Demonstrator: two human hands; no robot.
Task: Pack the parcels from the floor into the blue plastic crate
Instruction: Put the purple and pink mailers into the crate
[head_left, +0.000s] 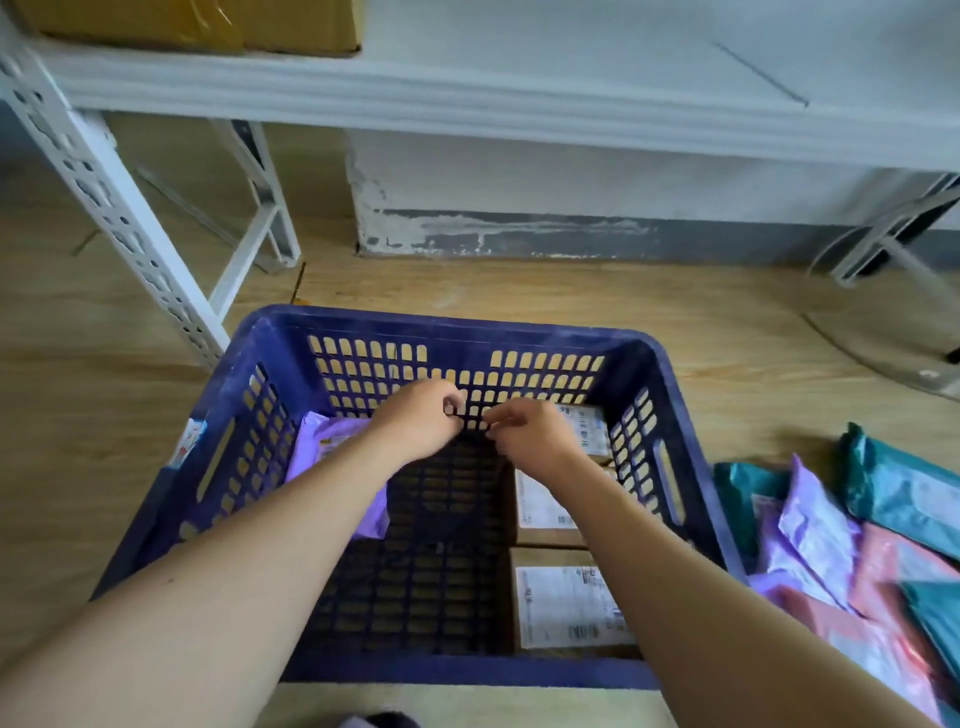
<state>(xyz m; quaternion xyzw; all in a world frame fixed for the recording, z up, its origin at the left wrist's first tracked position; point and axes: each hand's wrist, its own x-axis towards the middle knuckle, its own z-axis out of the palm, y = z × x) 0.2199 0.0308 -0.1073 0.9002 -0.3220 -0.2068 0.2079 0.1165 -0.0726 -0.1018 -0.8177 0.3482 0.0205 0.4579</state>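
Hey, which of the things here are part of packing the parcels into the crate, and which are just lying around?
Part of the job:
blue crate
purple mailer and three labelled boxes inside it
pile of mailers on the floor beside it

Just lying about:
white shelving
cardboard box on the shelf

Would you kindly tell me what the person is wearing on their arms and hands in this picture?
Nothing that shows. The left hand and right hand are bare, with no gloves or rings visible. The left forearm and right forearm are bare too, with no sleeve in view down to the frame's lower edge, and no watch or bracelet at either wrist.
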